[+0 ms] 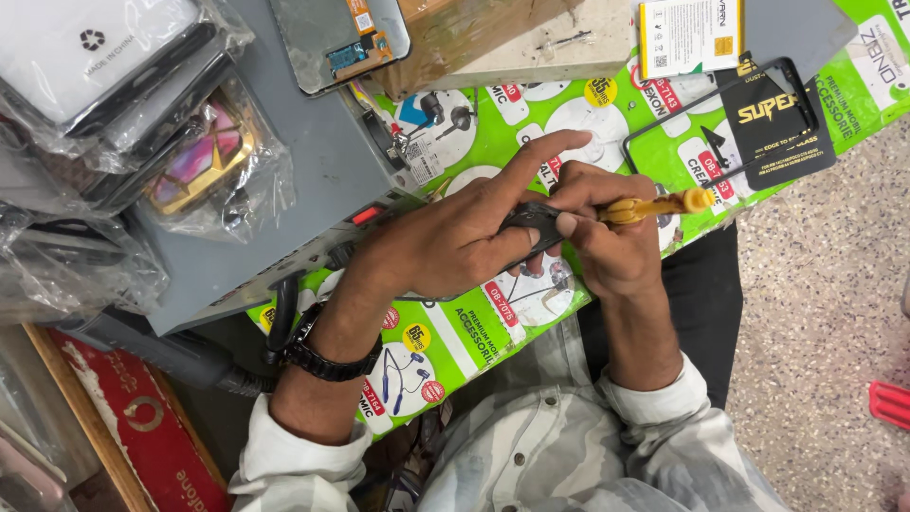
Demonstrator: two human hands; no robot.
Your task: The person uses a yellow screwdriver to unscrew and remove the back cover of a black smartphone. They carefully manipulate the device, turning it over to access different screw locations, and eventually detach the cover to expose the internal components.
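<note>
Crowded bench, open floor to the right

The grey metal box [313,161] and the heap of clear plastic-wrapped phone cases [142,123] wall off the left; a thin black rectangular frame [720,114] and a white flat battery [689,33] lie ahead on the green printed sheet [455,337]. The speckled stone floor [825,284] at right lies open.

Dark part [538,220] mostly hidden under hands (screwdriver [654,206] tip too).
</note>
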